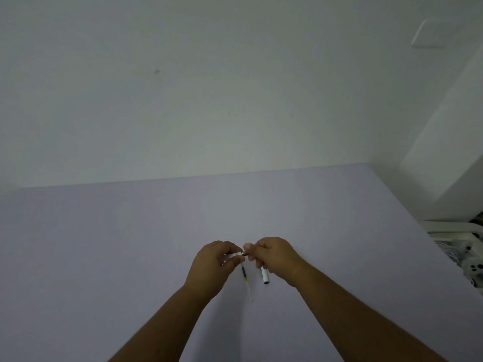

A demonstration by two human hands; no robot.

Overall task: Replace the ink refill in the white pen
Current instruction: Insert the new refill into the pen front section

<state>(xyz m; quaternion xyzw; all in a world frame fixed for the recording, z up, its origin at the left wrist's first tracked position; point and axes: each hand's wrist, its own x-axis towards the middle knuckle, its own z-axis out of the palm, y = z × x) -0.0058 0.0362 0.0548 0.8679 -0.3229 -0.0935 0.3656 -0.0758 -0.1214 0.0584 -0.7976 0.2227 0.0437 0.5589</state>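
Head view, looking down on a lilac table [130,244] against a pale wall [183,87]. Both hands raised just over the table, near its front middle, knuckles up, fingertips almost meeting. Left hand [213,267] curled around the white pen barrel [233,255], thumb and fingers pinching it, barrel lying roughly level and pointing toward the right hand [274,259]. Right fingers closed in a pinch on the small metal tip [245,253] at the barrel's end; hard to tell whether tip and barrel are joined or apart. Just below the barrel, on the table, a thin refill [247,280], dark at the upper end, clear and pale toward the near end, slanting slightly rightward. Just right of the refill, a white cap [265,276] with a dark end, its upper end hidden under the right hand; unclear whether held or lying flat. Far right of the table, white furniture [444,228], blurred.
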